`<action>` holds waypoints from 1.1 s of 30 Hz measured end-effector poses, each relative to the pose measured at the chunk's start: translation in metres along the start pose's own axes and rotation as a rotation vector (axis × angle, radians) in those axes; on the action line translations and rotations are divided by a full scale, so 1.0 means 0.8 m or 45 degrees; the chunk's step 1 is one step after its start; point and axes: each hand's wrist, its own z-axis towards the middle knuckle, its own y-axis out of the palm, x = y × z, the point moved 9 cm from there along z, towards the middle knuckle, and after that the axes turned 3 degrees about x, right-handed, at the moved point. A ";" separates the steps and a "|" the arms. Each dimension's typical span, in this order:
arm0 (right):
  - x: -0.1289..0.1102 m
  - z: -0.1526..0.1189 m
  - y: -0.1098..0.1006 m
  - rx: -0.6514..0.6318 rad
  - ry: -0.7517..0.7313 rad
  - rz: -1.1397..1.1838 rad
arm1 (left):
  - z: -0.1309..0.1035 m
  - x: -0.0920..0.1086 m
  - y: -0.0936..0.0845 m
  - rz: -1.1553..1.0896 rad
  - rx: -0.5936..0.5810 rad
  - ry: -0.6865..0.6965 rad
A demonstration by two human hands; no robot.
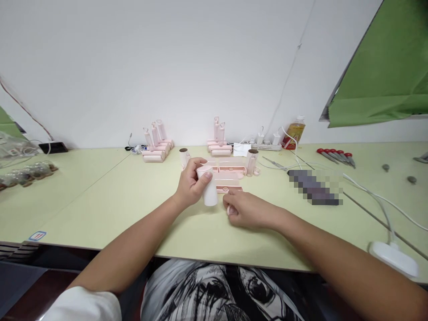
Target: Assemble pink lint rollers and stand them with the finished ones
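Observation:
My left hand (193,183) is wrapped round a white lint roller roll (210,196), held tilted slightly above the table. Close to the roll's right, my right hand (245,209) is closed, with a small pale piece (230,210) showing at its fingers; what that piece is I cannot make out. Just beyond the hands lie open pink cases (230,188) with clear lids, partly hidden by my left hand. Two rolls with brown cardboard cores stand upright beside the cases, a left roll (183,156) and a right roll (251,162).
Pink lint rollers stand in a left group (155,149) and a middle group (220,145) by the wall. A power strip (265,146), a drink bottle (294,133), red-capped tools (336,157) and a blurred dark object (314,187) are rightward. White cables cross to a charger (393,258).

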 end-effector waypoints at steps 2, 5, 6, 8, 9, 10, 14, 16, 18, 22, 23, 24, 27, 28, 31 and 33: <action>0.003 0.003 -0.005 0.075 0.006 0.050 | 0.001 0.000 -0.001 -0.002 0.014 -0.001; 0.016 0.007 -0.005 0.124 0.071 0.213 | 0.001 -0.001 -0.002 -0.029 0.025 -0.005; 0.021 0.008 -0.001 0.115 0.110 0.305 | 0.002 -0.001 -0.003 -0.037 0.032 -0.005; 0.032 0.010 0.010 0.079 0.204 0.549 | 0.002 -0.001 -0.005 -0.053 0.053 -0.005; 0.036 0.011 0.015 0.070 0.245 0.689 | 0.002 -0.001 -0.005 -0.063 0.063 -0.008; 0.039 0.012 0.018 0.077 0.273 0.824 | 0.002 -0.002 -0.006 -0.081 0.073 -0.014; 0.041 0.018 0.003 0.289 0.246 1.219 | 0.003 -0.005 -0.007 -0.205 0.119 -0.095; 0.044 0.017 -0.014 0.466 0.209 1.343 | 0.005 -0.005 -0.007 -0.262 0.146 -0.147; 0.049 0.014 -0.030 0.630 0.182 1.425 | 0.006 -0.004 -0.005 -0.299 0.135 -0.176; 0.059 0.007 -0.045 0.807 0.156 1.473 | 0.006 -0.003 0.013 -0.371 -0.077 -0.204; 0.061 0.006 -0.048 0.846 0.148 1.459 | 0.005 -0.005 0.017 -0.385 -0.132 -0.217; 0.063 0.004 -0.051 0.885 0.136 1.436 | 0.004 -0.007 0.020 -0.387 -0.174 -0.230; 0.064 -0.002 -0.062 0.972 0.087 1.365 | -0.001 -0.015 0.027 -0.300 -0.302 -0.272; 0.062 -0.003 -0.064 0.981 0.067 1.350 | -0.004 -0.016 0.031 -0.248 -0.366 -0.283; 0.054 -0.004 -0.069 0.964 0.026 1.327 | -0.009 -0.005 0.044 -0.071 -0.545 -0.200; 0.051 -0.004 -0.068 0.932 0.025 1.333 | -0.011 0.010 0.050 0.029 -0.623 -0.062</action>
